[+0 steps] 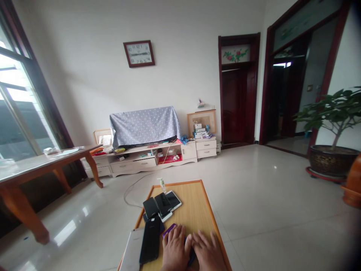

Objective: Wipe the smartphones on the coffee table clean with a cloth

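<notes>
My left hand [176, 248] lies palm down on the small wooden table [194, 199], fingers stretched forward. By its fingertips the edge of a purple object [169, 230] shows; the hand hides the rest. Beside it, my right hand [207, 250] rests flat on the tabletop with its fingers spread. Between the hands a dark blue item [191, 259] is partly visible, too covered to name. Left of my hands lie a large black phone [150, 241] and a silver tablet-like device [132, 248]. Farther back, a black-screened phone [163, 204] overlaps a white-framed phone [174, 200] and other devices.
A small pump bottle [162, 185] stands at the small table's far end. Ahead is a low white cabinet [134, 165] under a cloth-covered object [145, 126]. A larger table [42, 162] stands left, a potted plant [334, 162] right. A cable [125, 192] lies on the floor.
</notes>
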Tool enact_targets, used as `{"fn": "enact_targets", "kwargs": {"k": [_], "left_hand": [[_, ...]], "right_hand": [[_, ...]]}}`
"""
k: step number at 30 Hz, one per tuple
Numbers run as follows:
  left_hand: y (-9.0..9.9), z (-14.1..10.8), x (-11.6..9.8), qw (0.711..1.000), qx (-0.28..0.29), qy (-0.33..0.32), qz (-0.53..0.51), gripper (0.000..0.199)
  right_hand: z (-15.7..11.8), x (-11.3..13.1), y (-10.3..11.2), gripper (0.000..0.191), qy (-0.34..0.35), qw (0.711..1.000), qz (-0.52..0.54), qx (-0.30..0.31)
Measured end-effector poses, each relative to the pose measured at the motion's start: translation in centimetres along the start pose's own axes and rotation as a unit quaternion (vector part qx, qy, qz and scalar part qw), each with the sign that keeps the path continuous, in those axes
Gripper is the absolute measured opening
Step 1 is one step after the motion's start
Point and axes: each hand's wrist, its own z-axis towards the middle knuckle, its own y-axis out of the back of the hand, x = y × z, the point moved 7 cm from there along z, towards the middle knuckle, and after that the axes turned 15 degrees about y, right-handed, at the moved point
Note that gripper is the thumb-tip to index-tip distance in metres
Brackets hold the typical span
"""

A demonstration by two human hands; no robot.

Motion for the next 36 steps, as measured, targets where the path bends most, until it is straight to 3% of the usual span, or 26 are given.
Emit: {"fn": "enact_targets", "kwargs": {"k": [7, 13, 18, 24, 29, 36], "left_hand": [[0.6, -0.6, -0.8, 1.000, 0.009, -0.004, 0.009, 0.056], [0.7, -0.9, -1.3, 0.999, 0.030, 0.010, 0.028, 0.061], [0.3, -1.6, -1.4, 0.998, 0.045, 0.033, 0.033, 0.068], [-0.3, -2.1, -1.8, 0.998, 0.038, 0.033, 0.030, 0.071], [-0.4, -2.6, -2.0, 0.998, 0.037, 0.029, 0.029, 0.074], [-1.6, -4.3, -3.2, 0.998, 0.061, 0.008, 0.007, 0.077]], "right_hand": [[0.0, 0.5, -0.3, 0.074, -0.011, 1.000, -0.003, -0.020], [-0.5, -0.6, -0.6, 0.072, -0.027, 0.999, 0.005, -0.046], [-2.0, -1.4, 1.5, 0.057, -0.057, 0.995, -0.006, -0.083], [-2.8, -0.7, 3.2, 0.054, -0.029, 0.997, 0.001, -0.068], [-3.5, -1.0, 3.1, 0.052, -0.040, 0.998, 0.008, -0.058], [-4.1, -2.7, 2.3, 0.052, -0.092, 0.990, -0.003, -0.105]]}}
